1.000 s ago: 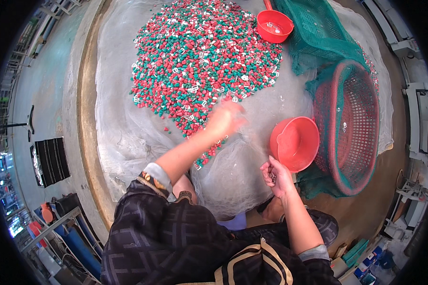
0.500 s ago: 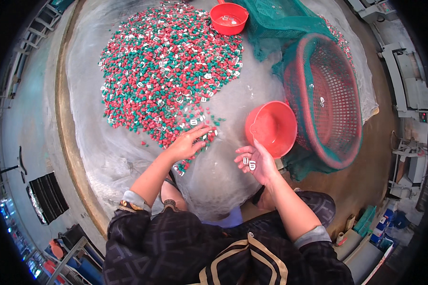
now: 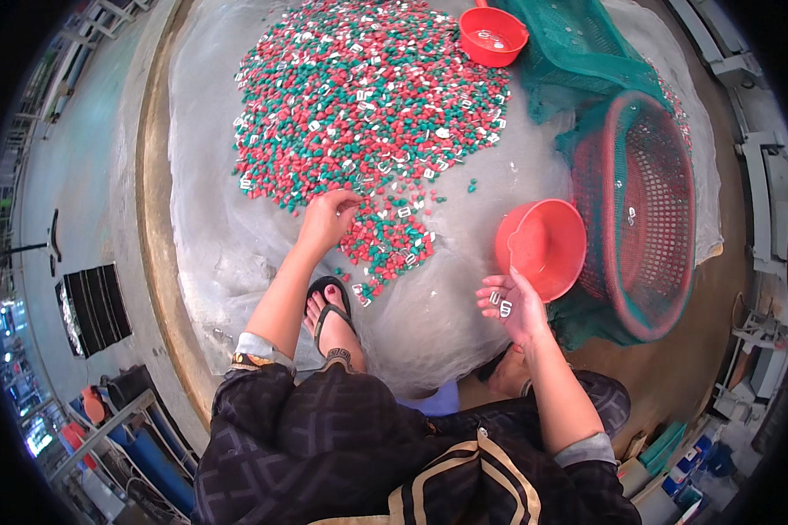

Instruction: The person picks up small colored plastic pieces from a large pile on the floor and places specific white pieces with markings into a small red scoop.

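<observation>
A wide heap of small red and green pieces (image 3: 350, 96) lies mixed with white slotted pieces that look like strap buckles. At the heap's near edge my left hand (image 3: 328, 219) has its fingers bent together; whatever is between them is hidden. My right hand (image 3: 518, 308) is palm up and loosely cupped, with white slotted buckles (image 3: 505, 308) resting on its fingers. Right behind that hand stands a red plastic scoop-like tub (image 3: 547, 249) with a pouring lip. A smaller spread of pieces (image 3: 390, 245) reaches from the heap toward my foot.
A large red basket (image 3: 617, 302) draped in green netting stands right of the tub, a white piece inside. Behind it is a green netted crate (image 3: 578, 61). A red handled pan (image 3: 493, 39) holds white pieces at the back. Translucent sheeting (image 3: 210, 219) covers the floor.
My left hand has pulled back from the spread pieces to the heap's left near edge, and its fingers have closed. The view has shifted; my right hand still holds the white buckles beside the tub.
</observation>
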Available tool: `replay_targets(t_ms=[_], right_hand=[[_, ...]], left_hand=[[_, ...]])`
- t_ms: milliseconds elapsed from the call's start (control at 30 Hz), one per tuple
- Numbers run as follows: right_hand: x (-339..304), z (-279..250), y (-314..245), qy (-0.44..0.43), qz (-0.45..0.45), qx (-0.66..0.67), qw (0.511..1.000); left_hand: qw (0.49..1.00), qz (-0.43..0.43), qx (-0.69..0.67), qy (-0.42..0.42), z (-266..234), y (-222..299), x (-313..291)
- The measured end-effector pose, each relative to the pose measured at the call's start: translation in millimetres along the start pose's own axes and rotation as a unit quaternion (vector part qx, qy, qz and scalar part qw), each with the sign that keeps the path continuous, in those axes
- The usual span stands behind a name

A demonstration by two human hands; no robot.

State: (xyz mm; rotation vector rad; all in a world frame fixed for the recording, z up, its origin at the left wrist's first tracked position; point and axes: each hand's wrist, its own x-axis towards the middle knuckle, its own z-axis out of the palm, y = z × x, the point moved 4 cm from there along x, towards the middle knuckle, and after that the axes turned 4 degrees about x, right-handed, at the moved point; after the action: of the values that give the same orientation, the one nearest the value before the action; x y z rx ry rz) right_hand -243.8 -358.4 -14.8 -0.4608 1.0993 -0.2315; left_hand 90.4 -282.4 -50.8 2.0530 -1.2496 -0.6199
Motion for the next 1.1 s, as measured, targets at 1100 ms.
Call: replay_targets(t_ms=[1100], right_hand=[[109.5, 91.0, 59.4, 0.152, -0.172, -0.614, 0.755]], left_hand=[[0.986, 0.055, 0.056, -0.146, 87.7, 9.8, -25.0]])
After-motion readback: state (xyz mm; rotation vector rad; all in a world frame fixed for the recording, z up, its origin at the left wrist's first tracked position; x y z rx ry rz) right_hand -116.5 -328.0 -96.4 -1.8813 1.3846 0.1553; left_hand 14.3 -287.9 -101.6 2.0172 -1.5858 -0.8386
